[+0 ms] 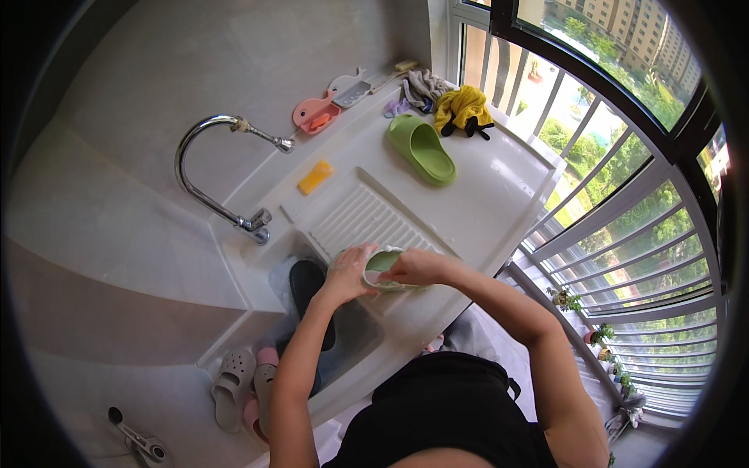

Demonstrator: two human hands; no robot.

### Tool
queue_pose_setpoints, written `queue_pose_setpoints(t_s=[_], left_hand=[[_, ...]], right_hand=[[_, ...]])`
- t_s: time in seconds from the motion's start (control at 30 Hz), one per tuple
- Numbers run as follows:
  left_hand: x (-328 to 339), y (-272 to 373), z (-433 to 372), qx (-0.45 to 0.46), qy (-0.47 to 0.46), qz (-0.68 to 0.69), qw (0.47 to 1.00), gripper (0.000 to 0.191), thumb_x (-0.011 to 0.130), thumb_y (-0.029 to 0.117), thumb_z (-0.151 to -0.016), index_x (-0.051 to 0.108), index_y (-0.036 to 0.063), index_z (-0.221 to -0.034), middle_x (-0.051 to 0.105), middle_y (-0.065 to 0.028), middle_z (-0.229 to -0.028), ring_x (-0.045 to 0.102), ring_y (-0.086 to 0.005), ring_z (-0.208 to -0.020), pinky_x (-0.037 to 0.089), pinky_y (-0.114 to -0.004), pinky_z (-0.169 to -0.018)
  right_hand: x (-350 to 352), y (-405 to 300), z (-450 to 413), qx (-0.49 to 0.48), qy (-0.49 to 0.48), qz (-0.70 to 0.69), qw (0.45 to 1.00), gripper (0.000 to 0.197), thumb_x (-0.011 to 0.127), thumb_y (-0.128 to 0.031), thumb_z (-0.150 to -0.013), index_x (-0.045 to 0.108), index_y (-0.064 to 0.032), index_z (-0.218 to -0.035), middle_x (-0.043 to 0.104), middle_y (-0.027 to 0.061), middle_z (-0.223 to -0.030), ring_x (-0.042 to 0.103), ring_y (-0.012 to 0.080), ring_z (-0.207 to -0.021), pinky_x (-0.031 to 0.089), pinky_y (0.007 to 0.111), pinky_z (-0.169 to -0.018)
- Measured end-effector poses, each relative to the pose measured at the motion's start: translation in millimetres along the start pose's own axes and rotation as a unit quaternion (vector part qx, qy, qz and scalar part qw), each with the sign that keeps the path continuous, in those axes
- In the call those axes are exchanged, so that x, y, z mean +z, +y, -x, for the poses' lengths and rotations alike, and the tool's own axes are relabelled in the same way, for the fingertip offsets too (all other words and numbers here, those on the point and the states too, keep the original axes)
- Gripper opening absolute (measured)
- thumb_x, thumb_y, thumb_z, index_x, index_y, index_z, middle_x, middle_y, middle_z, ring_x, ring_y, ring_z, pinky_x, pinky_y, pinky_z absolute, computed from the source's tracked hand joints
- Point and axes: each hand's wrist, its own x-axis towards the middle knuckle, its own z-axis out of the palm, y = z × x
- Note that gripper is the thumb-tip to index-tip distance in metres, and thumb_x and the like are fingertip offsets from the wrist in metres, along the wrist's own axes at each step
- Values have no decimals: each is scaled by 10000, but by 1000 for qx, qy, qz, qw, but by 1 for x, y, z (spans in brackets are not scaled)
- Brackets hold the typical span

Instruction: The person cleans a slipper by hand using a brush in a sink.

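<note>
Over the lower end of the ribbed washboard, my left hand grips a light green slipper around its upper. White suds cling to the slipper and to my fingers. My right hand is curled at the slipper's opening, its fingers reaching inside. Whatever those fingers may hold is hidden. Below my left hand, a black slipper rests in the cloudy water of the sink basin. Its matching-looking green slipper lies on the white counter above the washboard.
A chrome faucet arches at the left. Yellow soap lies by the washboard. Whale-shaped soap holders, a brush, grey cloth and yellow cloth line the back. Beige clogs stand left of the basin; barred windows rise right.
</note>
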Motion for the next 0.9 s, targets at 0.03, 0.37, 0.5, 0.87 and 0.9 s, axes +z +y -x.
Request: queue_pose_setpoints(t_s=[0.03, 0.37, 0.5, 0.87, 0.9], left_hand=[[4, 1, 2, 2, 9, -19, 1000, 1012, 927, 272, -542, 422, 71, -1395, 531, -153, -1360, 485, -349, -1275, 374, -440, -1089], [6, 8, 3, -12, 9, -19, 1000, 971, 902, 260, -582, 417, 101, -1408, 476, -124, -1447, 430, -317, -1354, 282, -453, -1171], [6, 8, 3, -28, 1, -13, 1000, 967, 895, 263, -594, 410, 99, -1414, 467, -120, -1456, 420, -314, -1364, 269, -459, -1180], [7, 8, 3, -27, -6, 2, 1000, 1010, 901, 281, -583, 392, 117, -1439, 439, -116, -1484, 383, -305, -1397, 242, -467, -1194], [8, 6, 3, -27, -5, 4, 1000, 1010, 901, 281, -583, 392, 117, -1439, 439, -116, -1484, 383, -305, -1397, 242, -467, -1194]], right_hand=[[-12, 6, 10, -22, -39, -19, 999, 209, 591, -243, -890, 748, -122, -956, 683, 159, -792, 643, 361, -691, 511, 461, -630], [-21, 16, 50, 41, 49, 115, 991, 165, 600, -275, -895, 749, -214, -927, 670, 98, -714, 666, 321, -661, 527, 462, -561], [-11, 2, 61, 66, 33, 120, 990, 172, 601, -289, -903, 748, -200, -894, 668, 98, -712, 664, 321, -663, 529, 469, -582], [-17, 9, 86, 67, 80, 69, 992, 181, 594, -281, -921, 736, -173, -891, 647, 126, -678, 646, 346, -650, 515, 469, -580], [-23, 12, 85, 78, 102, 79, 989, 182, 589, -273, -922, 728, -170, -867, 648, 120, -676, 647, 343, -646, 518, 466, -574]])
